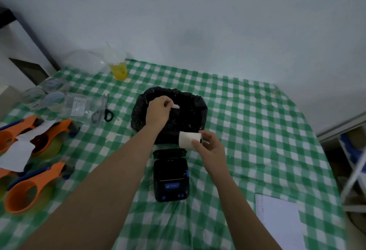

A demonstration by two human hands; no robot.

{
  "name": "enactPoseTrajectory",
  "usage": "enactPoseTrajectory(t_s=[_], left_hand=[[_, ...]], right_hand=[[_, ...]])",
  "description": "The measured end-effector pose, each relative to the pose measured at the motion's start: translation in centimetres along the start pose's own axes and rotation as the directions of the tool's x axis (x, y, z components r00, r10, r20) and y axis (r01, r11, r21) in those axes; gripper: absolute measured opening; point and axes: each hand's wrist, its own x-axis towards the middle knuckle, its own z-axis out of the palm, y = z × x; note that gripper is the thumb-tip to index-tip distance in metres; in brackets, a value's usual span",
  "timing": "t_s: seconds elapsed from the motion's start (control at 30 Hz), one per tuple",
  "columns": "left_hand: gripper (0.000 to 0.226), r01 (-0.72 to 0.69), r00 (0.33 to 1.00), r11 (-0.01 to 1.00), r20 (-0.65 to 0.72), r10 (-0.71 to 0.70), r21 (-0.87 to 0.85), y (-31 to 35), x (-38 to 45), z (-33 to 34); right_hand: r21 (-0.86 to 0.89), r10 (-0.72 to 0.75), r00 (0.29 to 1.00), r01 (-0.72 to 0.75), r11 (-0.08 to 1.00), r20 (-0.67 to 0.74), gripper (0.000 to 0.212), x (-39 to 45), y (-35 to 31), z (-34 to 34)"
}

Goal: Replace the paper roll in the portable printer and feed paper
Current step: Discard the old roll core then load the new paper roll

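Note:
A black portable printer [171,178] sits on the green checked tablecloth in front of me, its lid at the far end raised. My right hand [210,146] holds a white paper roll [188,139] just above and beyond the printer, thumb and fingers around its right end. My left hand [158,111] reaches over a black plastic bag [194,111] behind the printer, pinching a small pale scrap [175,107] between its fingertips above the bag's opening.
Scissors [104,111] lie left of the bag. Orange tools [29,186] and white paper [21,146] fill the left edge. A cup of yellow liquid [118,69] stands at the back. A white sheet [279,222] lies at the right front.

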Motion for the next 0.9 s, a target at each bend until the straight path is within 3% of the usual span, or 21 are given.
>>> enactPoseTrajectory(t_s=[0.23,0.53,0.8,0.9], left_hand=[[0.016,0.051,0.994,0.995,-0.099,-0.043,0.083,-2.3,1.8,-1.3],[0.016,0.078,0.997,0.976,-0.005,-0.079,0.206,-4.8,2.6,-1.3],[0.016,-0.006,0.999,0.999,-0.046,0.003,-0.052,-2.9,0.3,-2.5],[0.020,0.012,0.995,0.982,0.098,0.007,-0.190,-1.1,-2.8,-3.4]], right_hand=[[-0.017,0.031,0.999,-0.031,0.999,-0.033,0.031,1.0,0.4,0.2],[-0.038,0.021,1.000,-0.020,0.999,0.017,0.031,1.5,-0.5,1.9],[-0.010,-0.001,1.000,0.002,1.000,0.029,0.029,1.2,-1.1,2.0],[0.047,-0.015,0.999,0.013,0.999,0.050,0.026,0.7,-1.3,1.8]])
